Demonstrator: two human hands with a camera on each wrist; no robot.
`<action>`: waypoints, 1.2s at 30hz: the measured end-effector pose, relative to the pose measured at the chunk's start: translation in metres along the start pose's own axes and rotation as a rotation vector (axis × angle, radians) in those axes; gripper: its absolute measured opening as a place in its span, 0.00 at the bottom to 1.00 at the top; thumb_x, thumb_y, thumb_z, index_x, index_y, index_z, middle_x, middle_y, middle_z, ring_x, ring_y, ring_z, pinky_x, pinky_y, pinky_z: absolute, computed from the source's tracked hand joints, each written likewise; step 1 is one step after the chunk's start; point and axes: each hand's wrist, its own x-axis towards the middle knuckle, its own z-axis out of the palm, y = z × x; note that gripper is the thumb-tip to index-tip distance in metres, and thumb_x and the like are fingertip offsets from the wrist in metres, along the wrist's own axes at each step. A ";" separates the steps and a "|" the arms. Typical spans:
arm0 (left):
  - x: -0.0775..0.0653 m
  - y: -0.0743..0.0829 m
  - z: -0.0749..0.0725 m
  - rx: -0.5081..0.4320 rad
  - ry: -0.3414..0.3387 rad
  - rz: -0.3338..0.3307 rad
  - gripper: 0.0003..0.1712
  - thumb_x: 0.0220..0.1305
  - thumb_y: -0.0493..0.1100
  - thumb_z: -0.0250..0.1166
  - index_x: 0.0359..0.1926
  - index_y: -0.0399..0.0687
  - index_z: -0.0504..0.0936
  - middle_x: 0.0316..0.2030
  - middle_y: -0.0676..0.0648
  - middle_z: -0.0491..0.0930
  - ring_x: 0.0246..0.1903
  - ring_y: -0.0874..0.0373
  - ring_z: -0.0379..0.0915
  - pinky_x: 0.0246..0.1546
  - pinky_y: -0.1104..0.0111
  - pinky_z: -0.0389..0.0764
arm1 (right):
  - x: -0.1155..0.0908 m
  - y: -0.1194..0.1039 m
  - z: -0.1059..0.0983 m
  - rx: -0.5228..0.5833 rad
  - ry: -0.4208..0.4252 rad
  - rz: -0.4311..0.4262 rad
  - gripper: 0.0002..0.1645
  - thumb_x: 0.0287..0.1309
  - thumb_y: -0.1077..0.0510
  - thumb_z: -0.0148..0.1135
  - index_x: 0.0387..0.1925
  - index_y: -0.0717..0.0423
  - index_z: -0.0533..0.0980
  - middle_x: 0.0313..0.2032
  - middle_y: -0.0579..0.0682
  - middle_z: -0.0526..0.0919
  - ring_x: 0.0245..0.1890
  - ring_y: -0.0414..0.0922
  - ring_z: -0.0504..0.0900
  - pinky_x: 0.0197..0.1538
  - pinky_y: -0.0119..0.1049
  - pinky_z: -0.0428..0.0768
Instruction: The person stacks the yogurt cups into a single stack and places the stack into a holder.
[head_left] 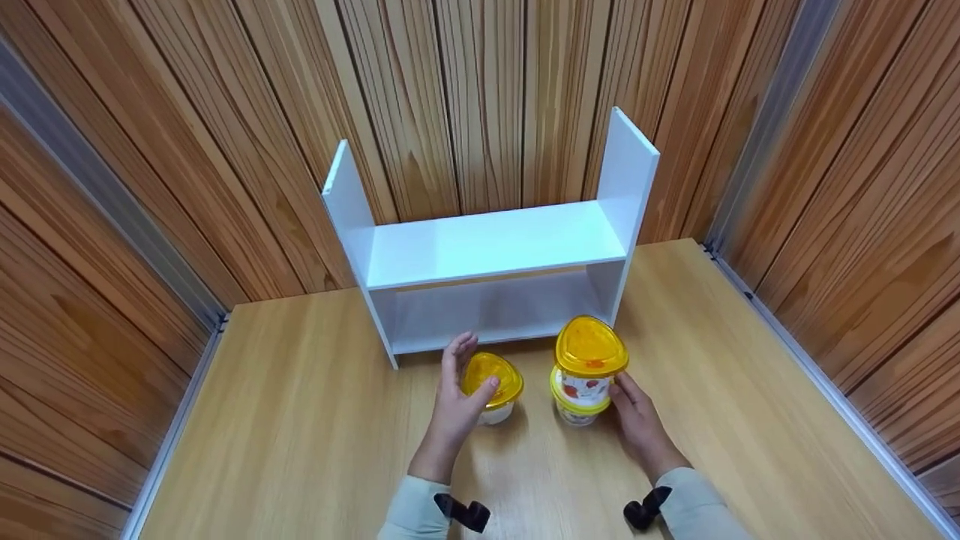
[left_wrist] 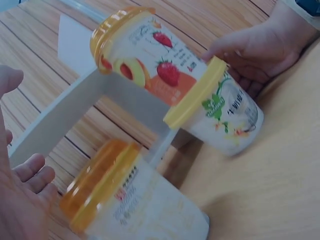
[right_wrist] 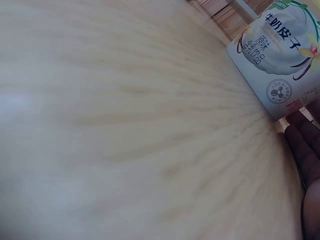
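Observation:
Two yogurt cups stand stacked on the wooden table: the upper cup [left_wrist: 160,65] has an orange lid and printed fruit, the lower cup [left_wrist: 225,115] a yellow rim and a flower print. My right hand [head_left: 636,420] is at the stack's right side, fingertips right at the cups. In the right wrist view its fingers [right_wrist: 305,145] lie fairly straight beside the lower cup. A third cup [head_left: 493,382], also orange-lidded, stands to the left. My left hand [head_left: 457,394] is spread beside it, thumb over the lid's edge in the head view, fingers apart from it in the left wrist view.
Just behind the cups stands a white two-tier shelf [head_left: 495,244] with raised side panels. Wood-panelled walls [head_left: 487,97] enclose the table [head_left: 315,420] at the back and both sides. Metal rails [head_left: 810,352] run along the table's sides.

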 end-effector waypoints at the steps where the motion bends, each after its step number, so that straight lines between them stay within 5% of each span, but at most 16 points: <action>1: 0.000 -0.002 -0.001 0.007 0.003 -0.008 0.43 0.64 0.35 0.68 0.74 0.54 0.57 0.75 0.44 0.59 0.75 0.48 0.51 0.75 0.45 0.48 | 0.000 0.000 0.000 0.007 -0.003 -0.001 0.41 0.71 0.32 0.50 0.79 0.34 0.53 0.77 0.42 0.56 0.76 0.47 0.54 0.76 0.49 0.53; 11: -0.002 -0.024 -0.004 0.035 0.042 -0.075 0.47 0.60 0.42 0.73 0.74 0.54 0.57 0.75 0.45 0.57 0.76 0.42 0.44 0.73 0.37 0.41 | -0.002 0.000 -0.002 0.003 0.000 0.002 0.43 0.71 0.33 0.49 0.80 0.36 0.50 0.77 0.42 0.55 0.76 0.45 0.54 0.75 0.44 0.55; 18: -0.003 -0.037 -0.005 -0.004 0.040 -0.160 0.56 0.55 0.47 0.78 0.76 0.58 0.53 0.77 0.42 0.51 0.76 0.39 0.45 0.73 0.41 0.51 | -0.001 0.000 -0.001 0.006 -0.011 0.010 0.44 0.70 0.31 0.50 0.80 0.35 0.51 0.77 0.40 0.56 0.76 0.45 0.55 0.75 0.45 0.55; 36: -0.008 -0.060 -0.011 -0.044 0.013 -0.213 0.57 0.55 0.49 0.78 0.76 0.57 0.51 0.75 0.42 0.52 0.75 0.41 0.47 0.74 0.40 0.45 | 0.004 -0.003 0.001 -0.047 0.028 0.057 0.50 0.68 0.29 0.50 0.81 0.43 0.47 0.80 0.50 0.48 0.79 0.54 0.46 0.76 0.53 0.51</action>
